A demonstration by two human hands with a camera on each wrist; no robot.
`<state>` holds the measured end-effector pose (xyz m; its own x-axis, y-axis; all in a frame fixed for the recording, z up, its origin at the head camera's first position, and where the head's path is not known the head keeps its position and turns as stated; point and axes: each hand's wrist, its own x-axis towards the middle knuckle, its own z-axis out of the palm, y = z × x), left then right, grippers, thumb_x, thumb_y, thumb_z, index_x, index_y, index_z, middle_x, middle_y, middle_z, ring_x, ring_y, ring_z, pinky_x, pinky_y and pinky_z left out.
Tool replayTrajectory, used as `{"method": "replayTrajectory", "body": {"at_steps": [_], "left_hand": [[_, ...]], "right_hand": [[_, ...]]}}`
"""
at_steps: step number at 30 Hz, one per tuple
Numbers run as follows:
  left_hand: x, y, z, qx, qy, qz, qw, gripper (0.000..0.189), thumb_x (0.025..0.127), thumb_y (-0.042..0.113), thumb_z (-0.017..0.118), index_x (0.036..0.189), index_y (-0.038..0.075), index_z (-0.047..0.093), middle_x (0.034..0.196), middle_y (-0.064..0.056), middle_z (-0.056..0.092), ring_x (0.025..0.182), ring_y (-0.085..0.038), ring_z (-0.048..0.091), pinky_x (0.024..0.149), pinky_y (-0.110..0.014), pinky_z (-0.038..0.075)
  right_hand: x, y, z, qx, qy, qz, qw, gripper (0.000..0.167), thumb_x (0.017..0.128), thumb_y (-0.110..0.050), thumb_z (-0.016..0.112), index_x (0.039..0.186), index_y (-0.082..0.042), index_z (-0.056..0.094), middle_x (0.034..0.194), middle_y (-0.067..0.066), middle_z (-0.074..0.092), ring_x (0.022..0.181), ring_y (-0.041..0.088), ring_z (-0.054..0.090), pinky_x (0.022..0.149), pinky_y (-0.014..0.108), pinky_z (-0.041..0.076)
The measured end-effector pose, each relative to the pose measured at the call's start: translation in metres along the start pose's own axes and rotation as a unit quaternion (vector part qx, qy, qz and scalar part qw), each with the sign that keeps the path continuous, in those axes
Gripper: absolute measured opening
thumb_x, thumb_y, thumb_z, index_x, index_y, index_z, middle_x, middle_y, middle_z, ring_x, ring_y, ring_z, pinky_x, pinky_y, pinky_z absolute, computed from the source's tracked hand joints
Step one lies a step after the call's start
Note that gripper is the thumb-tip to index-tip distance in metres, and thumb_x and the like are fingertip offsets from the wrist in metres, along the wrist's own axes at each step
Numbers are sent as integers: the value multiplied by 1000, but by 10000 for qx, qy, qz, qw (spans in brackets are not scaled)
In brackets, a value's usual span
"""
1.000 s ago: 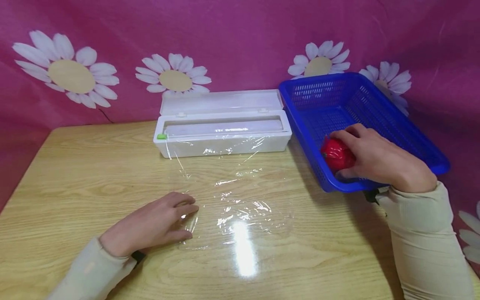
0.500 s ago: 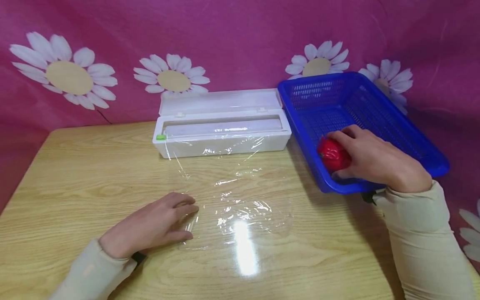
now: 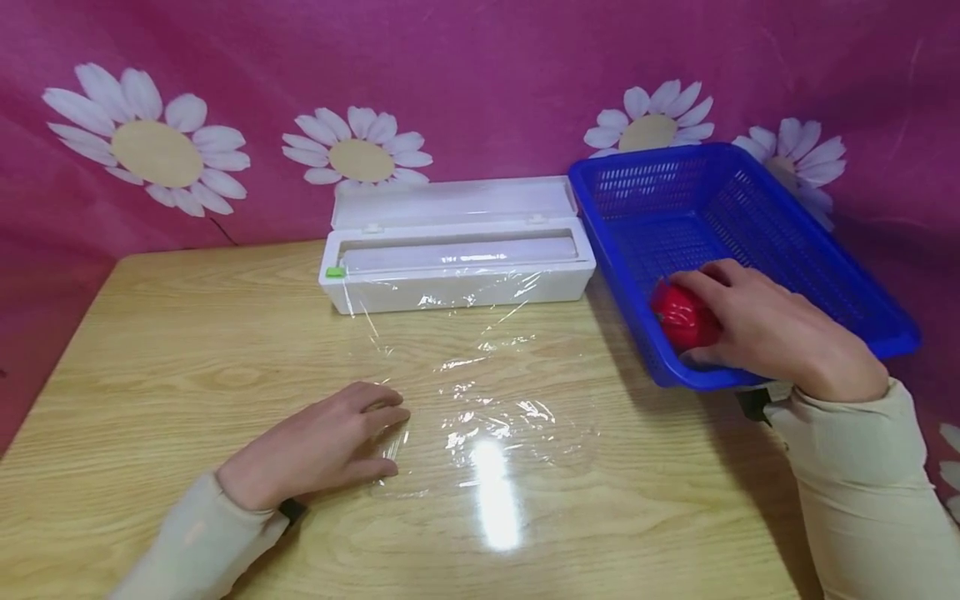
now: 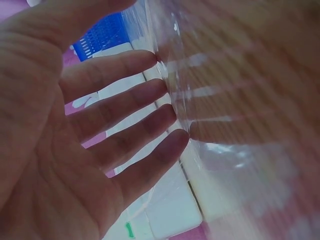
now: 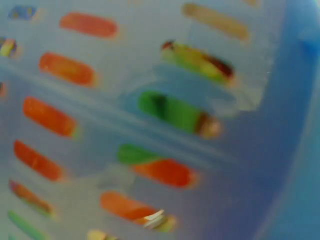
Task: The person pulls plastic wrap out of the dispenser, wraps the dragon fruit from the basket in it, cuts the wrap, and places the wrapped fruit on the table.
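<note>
A sheet of clear cling film [image 3: 495, 417] lies on the table, drawn out from the roll [image 3: 457, 254] in a white dispenser box [image 3: 457, 290]. On the sheet's left edge rests my left hand [image 3: 322, 442]; in the left wrist view its fingers [image 4: 145, 122] reach out fairly straight, tips against the film. My right hand [image 3: 780, 325] is inside the blue basket [image 3: 622, 283], fingers and thumb round a glossy, round red fruit or vegetable [image 3: 686, 317]. A small green spot shows on it; its exact kind is unclear. The right wrist view shows blurred red and green through the basket's slots [image 5: 172, 112].
The box's lid [image 3: 453, 202] stands open at the back, near a pink flowered cloth [image 3: 480, 83]. A green slider [image 3: 335, 272] sits at the box's left end. The basket stands right beside the box. Bare wood table [image 3: 187, 333] extends on the left.
The head view has shifted slightly. Otherwise both hands, the red fruit or vegetable and the film keep nearly the same places.
</note>
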<state>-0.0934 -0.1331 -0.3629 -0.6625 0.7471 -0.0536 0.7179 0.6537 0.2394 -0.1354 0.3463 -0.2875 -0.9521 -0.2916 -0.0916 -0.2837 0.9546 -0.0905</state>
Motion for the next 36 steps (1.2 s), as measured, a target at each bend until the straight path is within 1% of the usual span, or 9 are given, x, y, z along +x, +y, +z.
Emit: {"method": "replayTrajectory", "body": {"at_steps": [6,11,16,18,21,24,27,29,36], "left_hand": [[0,0,1,-34,-17,-50,10000,58,89,39,80,134,4,67,138,-13,64,131,-30,60,112,-46,52],[0,0,1,-63,-38,-63,10000,58,90,39,80,134,4,67,138,-13,64,132,-30,59,113,-46,51],[0,-1,2,-77,-4,-57,10000,58,89,39,80,133,4,68,138,-13,64,131,-30,60,113,-46,51],[0,-1,2,-90,8,-64,9999,58,89,39,80,133,4,68,138,-13,65,131,-30,60,113,-46,51],[-1,0,3,-129,51,-36,9999,57,88,38,81,132,5,68,137,-12,65,130,-30,60,112,-46,52],[-1,1,4,-145,101,15,9998,56,89,37,81,132,4,68,136,-12,65,129,-29,60,111,-45,53],[-2,2,3,-172,100,55,9998,54,89,35,80,132,4,68,136,-12,65,128,-29,61,110,-45,53],[-2,2,2,-184,94,59,9998,53,90,34,80,131,4,68,135,-12,65,127,-29,61,109,-45,54],[-3,2,0,-104,33,-24,9999,54,90,36,80,132,3,68,137,-14,64,128,-30,61,110,-45,53]], "right_hand": [[-6,-3,-3,-55,158,-21,9999,88,74,-30,92,150,-14,49,140,28,51,122,50,52,88,71,52],[-11,-6,-8,-210,239,-45,9995,92,73,-31,93,152,-14,49,141,28,51,124,52,51,85,73,53],[-16,-10,-15,-332,448,-32,9984,95,71,-34,95,152,-16,49,142,29,50,125,53,50,85,75,53],[-18,-13,-17,-357,629,-34,9974,95,69,-35,96,151,-17,50,142,27,51,125,51,50,85,75,52],[-23,-16,-19,-435,983,-147,9941,96,66,-33,98,149,-19,53,139,25,53,123,50,51,84,75,53],[-26,-19,-20,-544,1443,-380,9873,95,60,-30,101,145,-19,58,134,24,57,119,49,54,85,73,53],[-28,-22,-22,-595,1718,-543,9818,96,57,-29,102,143,-19,60,131,23,59,115,49,55,84,72,53],[-28,-24,-23,-601,1817,-623,9795,96,56,-29,102,142,-19,61,130,23,59,114,48,56,83,70,53],[-25,-35,-34,-658,1843,-689,9782,99,55,-31,103,143,-21,60,132,22,59,114,48,55,83,73,54]]}}
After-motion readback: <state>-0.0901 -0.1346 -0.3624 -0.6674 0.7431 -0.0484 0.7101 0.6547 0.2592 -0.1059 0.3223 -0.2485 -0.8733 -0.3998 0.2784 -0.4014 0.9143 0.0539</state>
